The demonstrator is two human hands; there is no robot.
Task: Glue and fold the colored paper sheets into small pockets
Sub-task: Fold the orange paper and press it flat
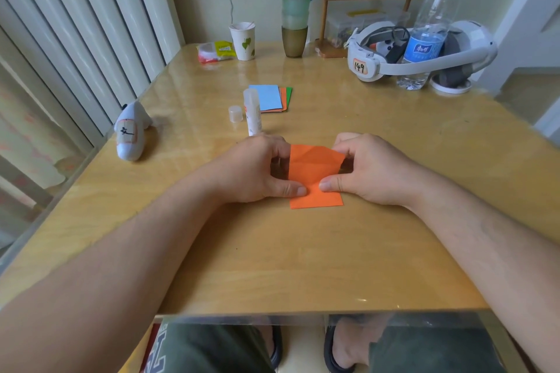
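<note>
At a glossy wooden table (272, 251) set beside a window blind, a person works an orange paper sheet (315, 179) lying flat between both hands, its long axis running away from the body and its near edge free. Across the far side stand a white headset (424, 57), a water bottle (430, 24) and a stack of cups (295, 3); nearer lie spare colored sheets (268, 97), an uncapped glue stick (252, 112) and its cap (235, 113). Both hands sit equally close, one at each long edge. The left hand (257, 169) curls its fingers over the sheet's left side, thumb pressing down near the middle; the right hand (369, 169) mirrors it, fingers pinching the far right corner, thumb pinning the paper. Thumb tips almost meet. The upper half appears to be a flap being lifted or creased, though the fingers hide the fold line. Any coming fold would likely bring that far portion toward the near edge.
</note>
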